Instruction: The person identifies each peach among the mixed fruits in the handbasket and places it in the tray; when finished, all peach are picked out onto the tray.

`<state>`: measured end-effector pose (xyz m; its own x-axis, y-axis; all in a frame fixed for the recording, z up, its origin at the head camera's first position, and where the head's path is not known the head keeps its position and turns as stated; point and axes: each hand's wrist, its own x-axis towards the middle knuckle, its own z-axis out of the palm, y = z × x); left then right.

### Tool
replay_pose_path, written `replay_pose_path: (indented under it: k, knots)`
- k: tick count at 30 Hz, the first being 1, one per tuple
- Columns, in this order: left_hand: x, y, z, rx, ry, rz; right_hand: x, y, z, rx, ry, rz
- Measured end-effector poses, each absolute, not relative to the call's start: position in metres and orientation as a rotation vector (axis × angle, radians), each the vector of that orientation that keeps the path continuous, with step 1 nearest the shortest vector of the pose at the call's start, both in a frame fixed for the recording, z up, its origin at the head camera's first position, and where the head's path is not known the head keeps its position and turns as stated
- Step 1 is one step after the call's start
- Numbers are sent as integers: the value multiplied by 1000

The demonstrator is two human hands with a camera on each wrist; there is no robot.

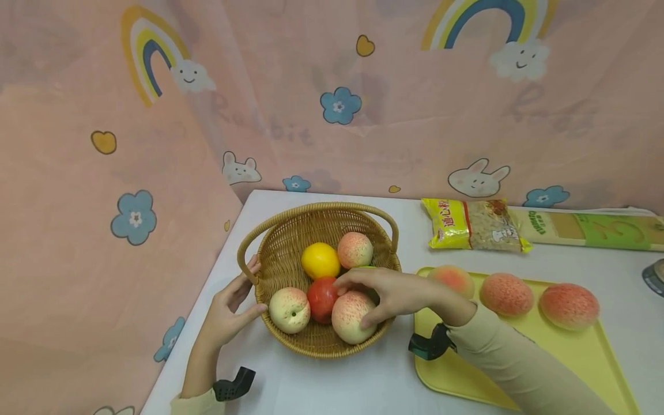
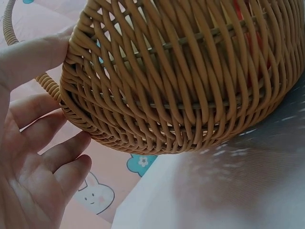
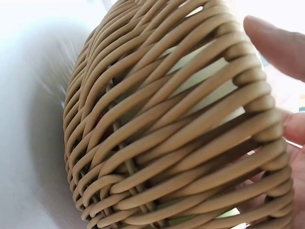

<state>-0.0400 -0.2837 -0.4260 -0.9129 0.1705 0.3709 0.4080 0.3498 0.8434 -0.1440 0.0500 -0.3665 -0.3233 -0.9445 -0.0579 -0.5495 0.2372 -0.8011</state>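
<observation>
A round wicker basket (image 1: 327,350) with a tall handle stands on the table. At its left side my left hand (image 1: 228,314) holds the rim, thumb toward the front and fingers farther back; the left wrist view shows the thumb and fingertips against the wicker (image 2: 157,81). My right hand (image 1: 391,291) reaches over the right rim and grips a pale pink peach (image 1: 353,320), fingers over its top and thumb at its side. Beside that peach lie a red fruit (image 1: 323,300), another peach (image 1: 289,311), a yellow fruit (image 1: 320,260) and a smaller pink peach (image 1: 355,249). Something green is mostly hidden beneath my right hand.
A yellow tray (image 1: 565,369) at the right bears a peach (image 1: 453,280) and two reddish fruits, one of them in the middle (image 1: 506,294). Behind it lie a yellow food bag (image 1: 474,226) and a green-and-beige packet (image 1: 596,229). A dark round object (image 1: 656,275) sits at the right edge.
</observation>
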Motion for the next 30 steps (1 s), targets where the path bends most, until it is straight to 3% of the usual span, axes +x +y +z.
replay_pose_path:
  k: [30]
  knots:
    - [-41,-286,-426,-554,-2402,-1593,-139,46,-374,-1568,2014,-978]
